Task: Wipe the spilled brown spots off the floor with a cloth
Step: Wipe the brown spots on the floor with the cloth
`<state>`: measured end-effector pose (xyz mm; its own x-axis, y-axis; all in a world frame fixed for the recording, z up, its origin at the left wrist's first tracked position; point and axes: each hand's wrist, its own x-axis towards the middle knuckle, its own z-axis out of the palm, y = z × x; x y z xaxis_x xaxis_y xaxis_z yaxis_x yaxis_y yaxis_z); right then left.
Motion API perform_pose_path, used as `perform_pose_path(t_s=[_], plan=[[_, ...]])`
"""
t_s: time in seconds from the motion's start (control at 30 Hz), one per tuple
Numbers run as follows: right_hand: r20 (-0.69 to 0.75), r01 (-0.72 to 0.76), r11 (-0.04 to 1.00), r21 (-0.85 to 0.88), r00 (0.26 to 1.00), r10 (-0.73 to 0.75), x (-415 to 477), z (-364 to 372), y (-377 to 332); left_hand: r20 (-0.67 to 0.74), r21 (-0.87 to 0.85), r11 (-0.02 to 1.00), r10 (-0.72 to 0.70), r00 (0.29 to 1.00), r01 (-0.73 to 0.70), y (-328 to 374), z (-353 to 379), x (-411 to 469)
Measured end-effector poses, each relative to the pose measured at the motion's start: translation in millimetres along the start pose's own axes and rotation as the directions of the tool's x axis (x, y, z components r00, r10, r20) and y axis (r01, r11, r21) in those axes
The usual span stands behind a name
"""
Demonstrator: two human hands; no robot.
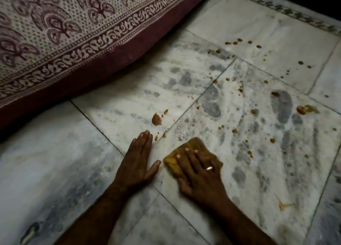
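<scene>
A yellow-brown cloth (188, 148) lies on the white marble floor (258, 171) near the middle of the view. My right hand (199, 172) presses flat on the cloth with straight fingers and wears a ring. Just left of it, my left hand (137, 159) rests flat on the bare floor, fingers straight. A large brown spot (156, 119) sits just beyond my left fingertips. Several smaller brown spots (234, 131) scatter across the tiles to the right and far right, with a bigger smear (304, 109) near the right edge.
A patterned maroon-and-cream bedspread (73, 41) hangs over a bed edge along the upper left, shadow under it. A dark patterned border strip (287, 12) runs along the floor's far right. A small metal object (30, 232) lies at the lower left.
</scene>
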<state>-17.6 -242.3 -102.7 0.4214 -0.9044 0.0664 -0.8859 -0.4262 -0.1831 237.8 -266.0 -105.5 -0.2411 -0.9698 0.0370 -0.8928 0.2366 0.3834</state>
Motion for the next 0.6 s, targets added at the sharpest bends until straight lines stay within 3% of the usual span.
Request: perform_pose_path(t_s=[0.1, 0.17, 0.2, 0.3, 0.43, 0.6], plan=[[0.069, -0.247, 0.968, -0.035, 0.966, 0.249, 59.4, 0.7, 16.0, -0.035, 0.033, 0.987, -0.153, 0.988, 0.154, -9.5, 2.3, 13.9], [0.115, -0.250, 0.968, 0.005, 0.962, 0.247, 77.0, 2.6, -0.4, -0.041, 0.021, 0.970, -0.243, 0.969, 0.244, -14.6, 2.5, 19.0], [0.132, -0.178, 0.984, 0.011, 0.976, 0.175, 72.2, 2.9, -8.8, -0.030, 0.016, 0.965, -0.262, 0.964, 0.263, -16.0, 2.3, 19.2], [0.203, 0.043, 0.999, -0.010, 0.978, -0.040, 47.0, -3.2, 3.4, -0.007, 0.010, 0.973, -0.231, 0.973, 0.231, -22.6, -0.3, 24.8], [0.205, -0.225, 0.974, 0.005, 0.954, 0.219, 99.3, -8.9, 34.3, 0.011, -0.047, 0.983, -0.178, 0.984, 0.179, -43.5, -10.4, 44.2], [0.291, -0.279, 0.950, 0.138, 0.929, 0.230, 182.1, -4.9, -13.4, 0.074, -0.167, 0.984, -0.043, 0.996, 0.055, -64.5, -21.7, 74.2]])
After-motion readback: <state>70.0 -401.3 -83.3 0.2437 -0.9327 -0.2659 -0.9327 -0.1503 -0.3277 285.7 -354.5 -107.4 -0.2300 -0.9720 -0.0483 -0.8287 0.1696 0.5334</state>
